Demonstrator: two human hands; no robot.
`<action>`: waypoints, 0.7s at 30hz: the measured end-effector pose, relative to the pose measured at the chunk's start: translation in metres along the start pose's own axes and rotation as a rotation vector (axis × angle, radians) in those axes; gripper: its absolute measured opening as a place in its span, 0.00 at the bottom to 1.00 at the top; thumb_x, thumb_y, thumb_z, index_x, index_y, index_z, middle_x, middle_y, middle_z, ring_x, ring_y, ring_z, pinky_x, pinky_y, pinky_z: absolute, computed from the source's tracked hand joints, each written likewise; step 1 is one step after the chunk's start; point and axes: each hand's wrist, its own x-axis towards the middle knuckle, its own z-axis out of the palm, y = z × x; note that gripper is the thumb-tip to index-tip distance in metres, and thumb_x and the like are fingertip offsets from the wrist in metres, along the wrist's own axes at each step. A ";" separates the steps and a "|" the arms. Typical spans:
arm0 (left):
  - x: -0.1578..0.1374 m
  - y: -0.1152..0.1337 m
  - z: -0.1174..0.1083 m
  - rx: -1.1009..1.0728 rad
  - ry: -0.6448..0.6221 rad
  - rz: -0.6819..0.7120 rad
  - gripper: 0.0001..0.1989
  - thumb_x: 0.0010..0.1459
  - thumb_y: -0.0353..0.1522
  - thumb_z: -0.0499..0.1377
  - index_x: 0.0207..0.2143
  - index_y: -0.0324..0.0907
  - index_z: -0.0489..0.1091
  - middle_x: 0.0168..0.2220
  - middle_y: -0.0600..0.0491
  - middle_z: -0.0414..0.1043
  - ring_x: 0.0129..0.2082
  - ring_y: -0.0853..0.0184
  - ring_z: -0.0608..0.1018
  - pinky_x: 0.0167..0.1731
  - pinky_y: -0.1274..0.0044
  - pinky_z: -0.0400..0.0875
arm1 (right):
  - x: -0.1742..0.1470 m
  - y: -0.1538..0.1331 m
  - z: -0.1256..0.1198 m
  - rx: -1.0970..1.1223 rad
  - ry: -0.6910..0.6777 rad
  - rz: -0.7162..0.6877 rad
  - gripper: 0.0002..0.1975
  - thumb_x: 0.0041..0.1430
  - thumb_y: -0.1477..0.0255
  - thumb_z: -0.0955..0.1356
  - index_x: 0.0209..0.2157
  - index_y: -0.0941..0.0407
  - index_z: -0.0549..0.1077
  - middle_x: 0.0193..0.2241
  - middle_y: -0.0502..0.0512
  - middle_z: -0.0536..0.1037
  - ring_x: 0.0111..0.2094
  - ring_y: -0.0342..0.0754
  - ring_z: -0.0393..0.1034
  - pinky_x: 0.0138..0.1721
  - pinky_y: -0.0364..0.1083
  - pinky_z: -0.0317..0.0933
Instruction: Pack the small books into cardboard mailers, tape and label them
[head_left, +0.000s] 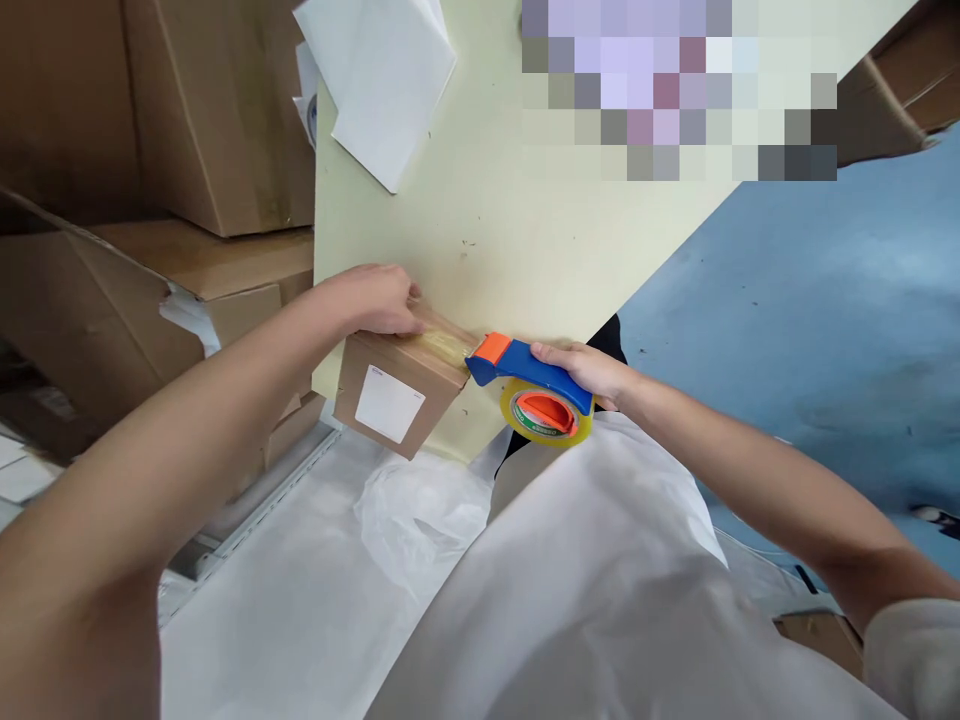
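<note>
A small cardboard box [346, 400] with a white label [390, 404] on its side stands at the near edge of the pale table. My left hand [384, 300] grips the top of this box, its fingers bent down and their tips partly hidden. Clear yellowish tape [442, 345] lies along the box's top, between that hand and the dispenser. In my right hand [592, 372] is a blue and orange tape dispenser [544, 368], held by its handle with the thumb on top. Its orange head touches or nearly touches the box's right edge. A tape roll [508, 415] hangs below the handle.
White paper sheets [394, 100] lie on the far left of the table [525, 240]. Large cardboard boxes [217, 110] are stacked along the left. A crumpled clear plastic bag [420, 510] is below the table edge. Another carton [885, 100] stands upper right; part of the top is pixelated.
</note>
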 end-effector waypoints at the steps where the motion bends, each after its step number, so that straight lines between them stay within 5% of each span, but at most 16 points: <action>1: -0.002 0.004 0.000 0.054 -0.048 -0.016 0.30 0.40 0.42 0.63 0.48 0.42 0.71 0.38 0.46 0.74 0.37 0.55 0.74 0.33 0.70 0.65 | 0.002 0.001 0.001 0.004 0.004 0.003 0.18 0.57 0.58 0.67 0.43 0.55 0.75 0.37 0.56 0.81 0.38 0.52 0.76 0.42 0.51 0.71; 9: -0.040 0.034 0.011 0.193 0.092 0.012 0.30 0.49 0.39 0.58 0.55 0.40 0.63 0.33 0.42 0.73 0.42 0.46 0.74 0.41 0.60 0.60 | 0.009 0.011 0.011 -0.026 0.044 -0.014 0.17 0.58 0.58 0.67 0.40 0.56 0.76 0.36 0.57 0.81 0.36 0.51 0.76 0.39 0.49 0.71; 12: -0.054 0.024 0.020 0.170 0.252 0.089 0.33 0.54 0.41 0.54 0.61 0.39 0.55 0.41 0.41 0.73 0.49 0.45 0.71 0.47 0.57 0.55 | 0.009 0.013 0.015 -0.029 0.035 -0.019 0.17 0.58 0.59 0.66 0.42 0.56 0.76 0.37 0.57 0.81 0.37 0.51 0.76 0.40 0.49 0.71; 14: -0.059 0.012 0.029 0.148 0.304 0.263 0.35 0.54 0.47 0.52 0.61 0.41 0.53 0.50 0.41 0.68 0.55 0.45 0.66 0.52 0.57 0.50 | 0.010 0.013 0.016 -0.030 0.026 -0.026 0.18 0.58 0.59 0.66 0.44 0.55 0.75 0.38 0.56 0.81 0.38 0.52 0.76 0.40 0.50 0.71; 18: -0.058 -0.012 0.057 0.041 0.123 0.621 0.43 0.43 0.56 0.56 0.58 0.44 0.59 0.58 0.45 0.62 0.59 0.49 0.61 0.56 0.65 0.48 | 0.011 0.014 0.015 -0.032 0.009 -0.048 0.17 0.59 0.60 0.65 0.46 0.53 0.74 0.37 0.55 0.81 0.38 0.52 0.76 0.41 0.51 0.71; 21: -0.054 -0.025 0.076 -0.108 0.077 0.459 0.36 0.44 0.54 0.57 0.53 0.47 0.66 0.54 0.48 0.67 0.56 0.51 0.66 0.53 0.67 0.54 | 0.010 0.017 0.016 -0.034 -0.022 -0.025 0.17 0.61 0.60 0.63 0.47 0.52 0.73 0.39 0.54 0.80 0.39 0.52 0.76 0.43 0.52 0.71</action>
